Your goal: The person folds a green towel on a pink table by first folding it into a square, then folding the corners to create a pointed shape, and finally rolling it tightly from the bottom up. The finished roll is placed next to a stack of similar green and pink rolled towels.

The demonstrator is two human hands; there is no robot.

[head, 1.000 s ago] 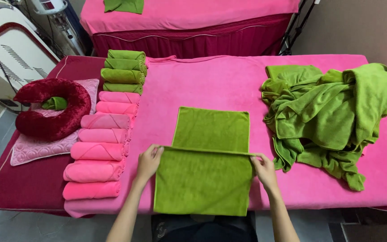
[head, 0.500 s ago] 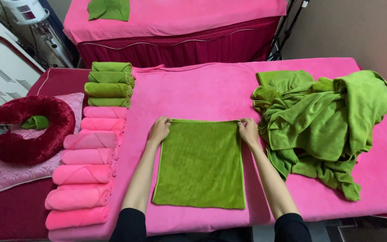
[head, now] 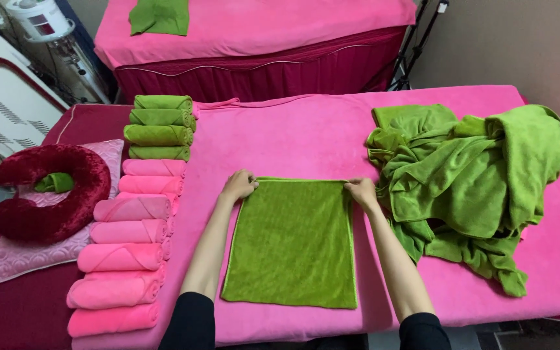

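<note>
Since half a second ago the hands have barely shifted along the far edge of the green towel [head: 293, 243], which stays folded flat with its near half doubled over; a second ago they held the fold line midway. The left hand [head: 240, 186] rests on the far left corner, fingers curled together and pinching the edge. The right hand [head: 361, 191] sits on the far right corner, fingers bunched and gripping the hem. The towel lies flat in the middle of the pink bed [head: 306, 129], its long sides running near to far.

To the right, touching the right forearm, is a loose pile of green towels [head: 474, 175]. To the left stands a column of rolled towels: pink rolls [head: 128, 253] nearer, green rolls [head: 160, 126] farther. Left of those, a dark red U-shaped cushion [head: 46, 194] lies on a quilted pink pillow [head: 27, 253]. Beyond is a second pink bed [head: 260, 26] with a green towel on it.
</note>
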